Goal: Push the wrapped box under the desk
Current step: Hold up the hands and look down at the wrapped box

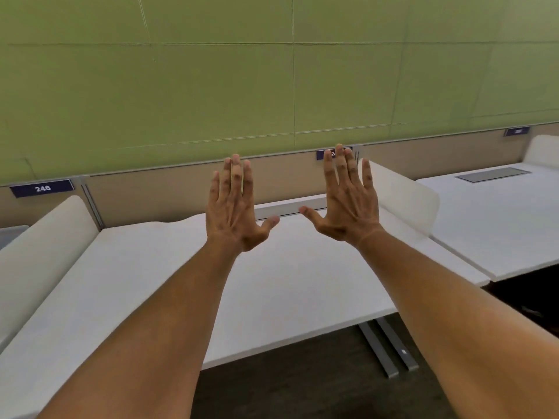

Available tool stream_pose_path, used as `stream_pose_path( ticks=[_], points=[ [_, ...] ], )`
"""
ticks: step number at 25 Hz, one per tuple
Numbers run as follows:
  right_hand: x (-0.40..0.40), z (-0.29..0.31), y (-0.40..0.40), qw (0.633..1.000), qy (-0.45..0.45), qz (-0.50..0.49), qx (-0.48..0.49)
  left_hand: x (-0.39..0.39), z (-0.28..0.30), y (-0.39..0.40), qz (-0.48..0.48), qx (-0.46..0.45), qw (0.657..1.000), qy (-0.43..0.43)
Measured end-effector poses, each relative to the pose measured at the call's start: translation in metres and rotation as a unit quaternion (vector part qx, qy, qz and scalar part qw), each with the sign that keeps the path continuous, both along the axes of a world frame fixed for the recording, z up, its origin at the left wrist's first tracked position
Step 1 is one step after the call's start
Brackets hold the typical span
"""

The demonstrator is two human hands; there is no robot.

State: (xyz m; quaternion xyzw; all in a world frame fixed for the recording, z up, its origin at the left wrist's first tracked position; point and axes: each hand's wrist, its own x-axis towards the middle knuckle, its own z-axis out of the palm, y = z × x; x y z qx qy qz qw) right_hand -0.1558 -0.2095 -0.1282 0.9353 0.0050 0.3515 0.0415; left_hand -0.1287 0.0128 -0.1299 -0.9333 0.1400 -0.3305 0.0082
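Both my arms stretch forward over a white desk [281, 285]. My left hand [234, 207] is raised above the desk's middle, back toward me, fingers spread, holding nothing. My right hand [344, 198] is beside it at the same height, also flat and spread, holding nothing. No wrapped box shows anywhere in this view. The space under the desk is mostly hidden by the desktop and my arms; only dark floor [302, 379] and grey metal desk feet [390, 346] show there.
White side dividers stand at the desk's left [39, 255] and right [405, 198]. A second white desk [499, 225] with a grey cable hatch [493, 174] lies to the right. A green wall [272, 71] with a sign "246" [42, 188] backs the desks.
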Motion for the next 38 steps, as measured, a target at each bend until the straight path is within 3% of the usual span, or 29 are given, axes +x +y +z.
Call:
stream_pose_path(
  ticks=[12,26,38],
  points=[
    [-0.129,-0.075,-0.069,0.996,0.077,-0.049,-0.002,-0.107,-0.078,-0.072,-0.039,-0.007,0.995,0.09],
    [-0.322,-0.152,-0.232,0.982,0.188,-0.008,-0.015,-0.316,-0.171,-0.239,-0.007,-0.005,0.984,0.179],
    [-0.342,-0.285,-0.282,0.959,0.282,0.002,0.005,-0.343,-0.309,-0.291,0.016,-0.02,0.944,0.328]
  ],
)
